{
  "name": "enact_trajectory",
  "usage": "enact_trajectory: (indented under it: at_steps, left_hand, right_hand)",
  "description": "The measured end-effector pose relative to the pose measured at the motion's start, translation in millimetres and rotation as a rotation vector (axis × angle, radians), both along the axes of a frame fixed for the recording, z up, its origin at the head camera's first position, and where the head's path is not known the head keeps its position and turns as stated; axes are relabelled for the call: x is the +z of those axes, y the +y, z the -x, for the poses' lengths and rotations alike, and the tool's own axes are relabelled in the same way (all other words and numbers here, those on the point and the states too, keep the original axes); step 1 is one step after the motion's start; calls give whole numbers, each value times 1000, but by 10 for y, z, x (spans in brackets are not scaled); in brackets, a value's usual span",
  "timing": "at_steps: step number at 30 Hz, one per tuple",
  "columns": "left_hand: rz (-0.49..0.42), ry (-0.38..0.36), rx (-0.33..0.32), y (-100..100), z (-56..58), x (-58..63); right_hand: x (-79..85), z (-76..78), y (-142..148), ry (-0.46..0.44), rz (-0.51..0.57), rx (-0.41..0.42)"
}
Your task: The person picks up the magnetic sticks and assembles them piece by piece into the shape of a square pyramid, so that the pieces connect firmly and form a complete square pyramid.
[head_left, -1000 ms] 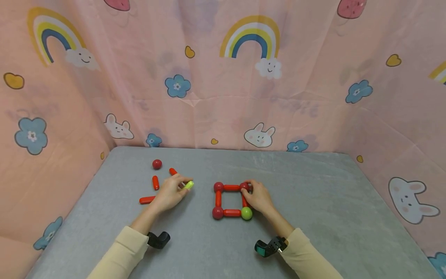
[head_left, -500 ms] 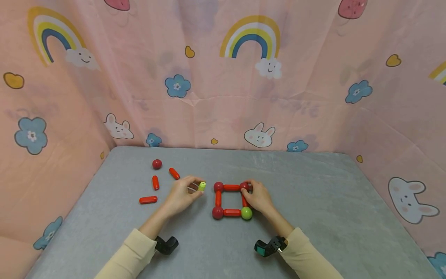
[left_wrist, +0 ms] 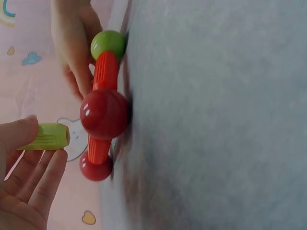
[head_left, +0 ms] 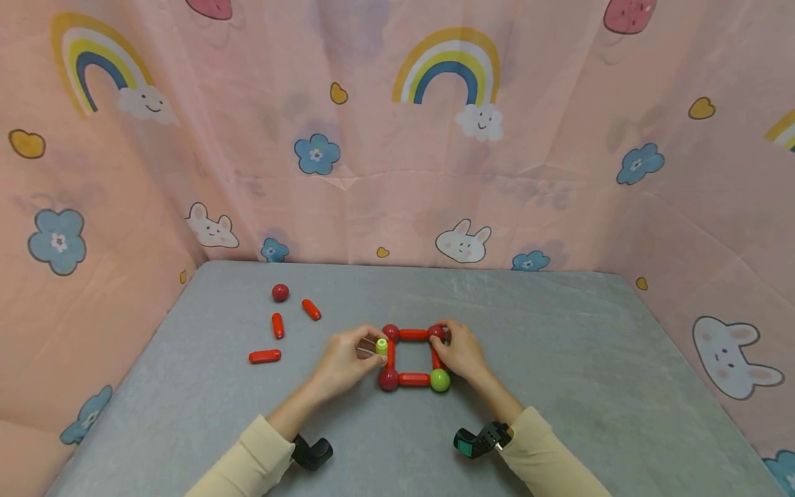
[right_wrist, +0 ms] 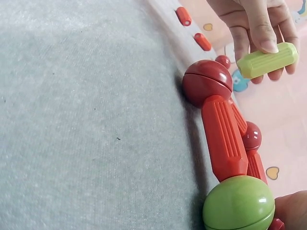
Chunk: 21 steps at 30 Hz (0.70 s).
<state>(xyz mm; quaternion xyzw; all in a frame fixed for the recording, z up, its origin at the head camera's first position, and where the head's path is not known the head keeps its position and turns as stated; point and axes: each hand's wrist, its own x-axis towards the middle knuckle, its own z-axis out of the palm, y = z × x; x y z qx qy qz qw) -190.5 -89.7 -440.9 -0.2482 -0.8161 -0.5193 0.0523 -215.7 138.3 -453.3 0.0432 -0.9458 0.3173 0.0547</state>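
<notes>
Between thumb and fingertips my left hand (head_left: 344, 360) pinches a yellow-green ribbed magnetic rod (head_left: 381, 347), held upright above the table. In the head view the rod overlaps the left side of a square of magnetic rods and balls. Red rods (head_left: 413, 379) form its sides; three corners are red balls (head_left: 388, 379) and the near right one is a green ball (head_left: 439, 379). My right hand (head_left: 464, 353) grips the far right red ball (head_left: 437, 333), fingers partly covering it and the right-side rod. Seen from the right wrist, the held rod (right_wrist: 268, 60) is above the square, apart from it.
Left of the square, three loose red rods (head_left: 265, 356) lie on the grey tabletop (head_left: 559, 386). A single red ball (head_left: 280, 293) sits behind them. A pink patterned curtain (head_left: 373, 193) rises along the table's back and sides.
My left hand has carried the yellow-green rod rightward from beside the loose red rods to the square's left side, turning it from tilted to upright. My right hand stays on its ball.
</notes>
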Motion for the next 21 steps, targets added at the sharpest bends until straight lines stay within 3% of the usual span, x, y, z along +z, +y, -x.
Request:
enact_trajectory:
  at_steps: [7,13,21]
  left_hand:
    - [-5,-61,-50,62,-63,9]
    - [7,-62,-96,76,-102,14]
    - [24,-63,-94,69,-106,-16]
  right_hand:
    - [-13,2,-6,5,7,4]
    - [-19,5,-9,0,10,-2]
    - [-16,2,-10,-3,2,-6]
